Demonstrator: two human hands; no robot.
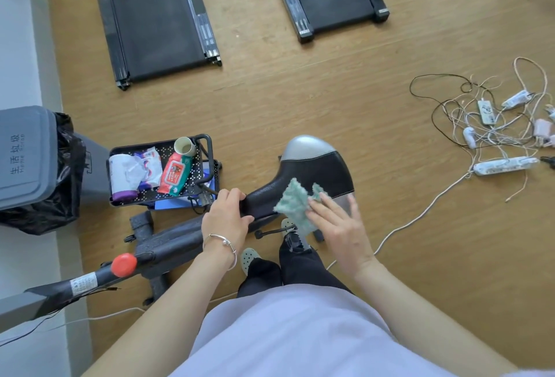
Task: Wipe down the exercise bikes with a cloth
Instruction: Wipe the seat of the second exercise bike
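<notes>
The black-and-silver padded bike saddle (pixel 312 172) sits at the middle of the view, above the wooden floor (pixel 300 100). The green fuzzy cloth (pixel 295 202) lies on the saddle's near right part, under the fingers of the right hand (pixel 342 226); the left hand (pixel 226 217) grips the saddle's narrow nose on the left. Just left of the saddle stands a black perforated metal cart (pixel 198 172), holding a red wet-wipes pack (pixel 174 174) — and left of that, a grey plastic lidded bin (pixel 25 157). Two flat black treadmills (pixel 156 16) lie side by side farther off. White power strips with tangled cables (pixel 498 136) lie well to the right.
</notes>
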